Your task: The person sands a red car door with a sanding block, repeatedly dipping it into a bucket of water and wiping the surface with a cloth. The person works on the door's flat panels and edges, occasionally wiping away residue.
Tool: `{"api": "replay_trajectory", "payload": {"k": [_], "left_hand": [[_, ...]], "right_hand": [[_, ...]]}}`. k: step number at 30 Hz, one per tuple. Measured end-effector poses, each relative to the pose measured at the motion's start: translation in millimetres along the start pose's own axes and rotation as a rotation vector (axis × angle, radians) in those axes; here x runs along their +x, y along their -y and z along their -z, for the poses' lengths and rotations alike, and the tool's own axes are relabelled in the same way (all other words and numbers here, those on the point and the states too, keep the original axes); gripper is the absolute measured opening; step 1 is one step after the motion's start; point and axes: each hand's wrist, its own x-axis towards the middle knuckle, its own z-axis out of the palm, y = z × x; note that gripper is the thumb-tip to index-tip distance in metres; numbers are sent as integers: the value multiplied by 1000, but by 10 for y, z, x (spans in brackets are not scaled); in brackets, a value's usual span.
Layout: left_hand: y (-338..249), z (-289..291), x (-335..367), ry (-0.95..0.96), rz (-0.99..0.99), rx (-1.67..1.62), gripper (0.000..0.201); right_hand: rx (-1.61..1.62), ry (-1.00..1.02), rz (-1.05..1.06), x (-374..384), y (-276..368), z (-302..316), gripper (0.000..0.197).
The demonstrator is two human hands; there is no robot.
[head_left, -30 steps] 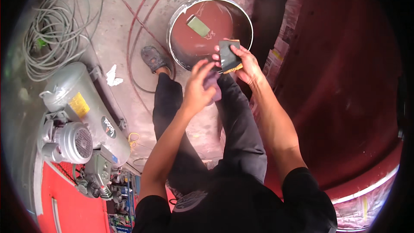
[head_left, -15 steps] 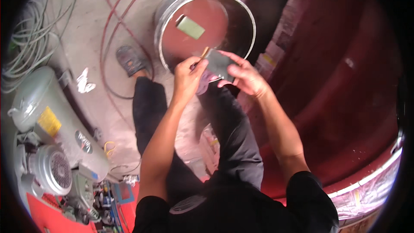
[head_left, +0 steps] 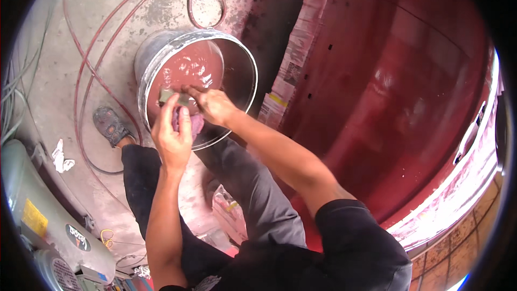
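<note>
A round bucket (head_left: 248, 70) holds reddish-brown liquid (head_left: 194, 64), with ripples and glints on its surface. Over its near side, my left hand (head_left: 173, 133) has its fingers curled around a purple cloth (head_left: 196, 124), part of which hangs beside the thumb. A green block (head_left: 164, 96) lies at the liquid, just beyond my left fingertips. My right hand (head_left: 215, 108) reaches in from the right, fingers closed and pointing left, low over the liquid. Between the hands is a dark greenish piece, mostly covered by fingers; whether the right hand grips it is hard to see.
To the right spreads a large, glossy dark-red curved panel (head_left: 371, 102), edged with masking paper (head_left: 291, 59). Reddish hoses (head_left: 81, 70) loop over the concrete floor. A grey tank (head_left: 59, 226) stands at the lower left, near a crumpled white scrap (head_left: 62, 156).
Both hands have lowered into the bucket's opening; the dark flat sheet they held up is now mostly hidden. The view has shifted, so the bucket appears further left. Ripples now show on the liquid.
</note>
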Motion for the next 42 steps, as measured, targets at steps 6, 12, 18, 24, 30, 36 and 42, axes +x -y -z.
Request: {"api": "replay_trajectory", "payload": {"k": [6,12,18,24,30,36,42], "left_hand": [[-25,163,187,-229,-99,13,31],[10,92,353,-263,-165,29,30],[-3,139,404,-269,-167,69,28],[57,135,403,-228,-254,126,26],[32,106,468,-270,-270,106,26],[114,106,523,-253,-350,113,26],[45,95,512,-283,-332,161,25]], "right_hand": [[-813,-550,286,-1110,-641,1990,63],[-1606,-167,-190,-960,-2006,3255,51],[-1244,300,-13,-1783,-1952,1276,56],[-1728,211,-163,-824,-1887,3126,59],[-1372,298,-49,-1556,-2138,1752,60],[-1631,3,-201,-665,-2290,3359,57],[-1420,231,-72,-1308,-2173,2300,59]]}}
